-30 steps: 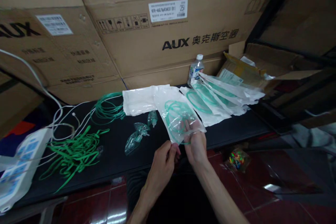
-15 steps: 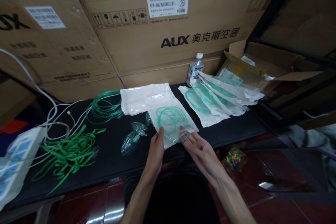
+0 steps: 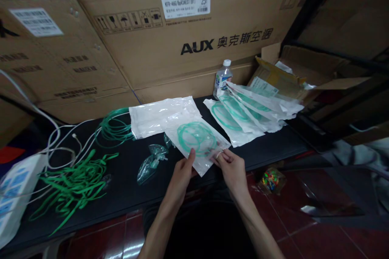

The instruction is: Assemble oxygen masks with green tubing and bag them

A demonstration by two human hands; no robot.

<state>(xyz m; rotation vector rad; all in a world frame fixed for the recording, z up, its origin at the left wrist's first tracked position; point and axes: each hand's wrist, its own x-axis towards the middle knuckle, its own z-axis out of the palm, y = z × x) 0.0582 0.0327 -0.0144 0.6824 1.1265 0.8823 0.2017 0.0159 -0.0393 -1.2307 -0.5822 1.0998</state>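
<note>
A clear plastic bag (image 3: 197, 141) holding a coil of green tubing lies on the black table (image 3: 267, 147) in front of me. My left hand (image 3: 181, 172) pinches the bag's near edge with thumb on top. My right hand (image 3: 231, 168) grips the bag's near right edge, fingers curled. Just left of the bag lies a clear green-tinted face mask (image 3: 150, 161).
An empty white bag (image 3: 158, 115) lies behind. A stack of filled bags (image 3: 252, 107) and a water bottle (image 3: 221, 77) sit to the right, by an open carton (image 3: 288, 73). A green tubing coil (image 3: 114, 127), green straps (image 3: 73, 182), white cables and a power strip (image 3: 12, 194) are at left. Large cardboard boxes stand behind.
The bag came down from my raised hands onto the table. My right hand opened flat half a second ago and has now closed on the bag's edge again.
</note>
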